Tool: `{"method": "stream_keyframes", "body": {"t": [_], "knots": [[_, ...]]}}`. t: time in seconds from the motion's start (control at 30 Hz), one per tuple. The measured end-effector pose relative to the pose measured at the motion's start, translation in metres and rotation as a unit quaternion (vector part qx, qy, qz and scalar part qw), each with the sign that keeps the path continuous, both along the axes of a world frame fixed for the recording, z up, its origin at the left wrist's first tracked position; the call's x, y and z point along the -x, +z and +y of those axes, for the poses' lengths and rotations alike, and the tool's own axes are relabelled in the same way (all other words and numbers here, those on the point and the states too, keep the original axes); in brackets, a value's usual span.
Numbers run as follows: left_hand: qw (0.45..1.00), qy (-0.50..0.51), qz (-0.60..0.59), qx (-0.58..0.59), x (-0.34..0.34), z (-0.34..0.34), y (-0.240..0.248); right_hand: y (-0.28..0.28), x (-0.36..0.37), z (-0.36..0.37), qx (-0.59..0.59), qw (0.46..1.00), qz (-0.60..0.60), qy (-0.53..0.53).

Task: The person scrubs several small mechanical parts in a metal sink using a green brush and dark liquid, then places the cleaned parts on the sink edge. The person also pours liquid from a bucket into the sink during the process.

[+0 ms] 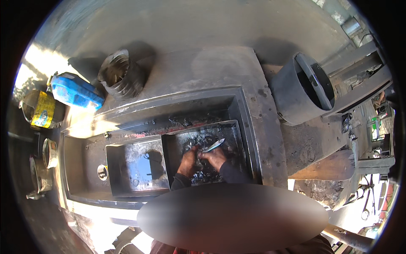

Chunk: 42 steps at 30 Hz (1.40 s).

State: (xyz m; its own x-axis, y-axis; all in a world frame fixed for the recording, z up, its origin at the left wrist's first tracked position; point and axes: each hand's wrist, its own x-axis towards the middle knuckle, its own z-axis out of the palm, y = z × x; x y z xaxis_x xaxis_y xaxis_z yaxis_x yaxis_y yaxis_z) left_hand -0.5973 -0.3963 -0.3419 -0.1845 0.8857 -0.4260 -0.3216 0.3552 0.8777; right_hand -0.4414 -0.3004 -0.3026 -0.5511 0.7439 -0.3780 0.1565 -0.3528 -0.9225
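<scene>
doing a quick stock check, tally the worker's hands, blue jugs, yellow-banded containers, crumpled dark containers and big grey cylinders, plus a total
Left hand plus right hand: 2
Blue jug: 1
Yellow-banded container: 1
Crumpled dark container: 1
Big grey cylinder: 1
Total: 6

Fingers of the left hand (187, 163): too small, we cannot tell them apart; blurred oval (232, 218) covers lower centre
</scene>
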Motion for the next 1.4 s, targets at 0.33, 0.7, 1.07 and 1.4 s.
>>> {"method": "stream_keyframes", "body": {"t": [0.33, 0.7, 1.07, 1.4], "knots": [[0.996, -0.005, -0.092, -0.005, 0.022, 0.004, 0.011, 0.001, 0.011, -0.004, -0.097, 0.983, -0.118, 0.098], [0.958, 0.145, -0.23, 0.092, 0.033, 0.002, 0.015, -0.042, -0.004, 0.017, -0.009, 0.955, -0.297, -0.021], [0.972, 0.169, -0.159, -0.035, 0.003, 0.004, -0.017, -0.021, -0.005, 0.023, -0.137, 0.931, -0.335, -0.043], [0.891, -0.072, 0.434, -0.11, 0.003, 0.0, -0.008, 0.028, 0.011, 0.02, -0.153, 0.969, -0.191, 0.027]]}}
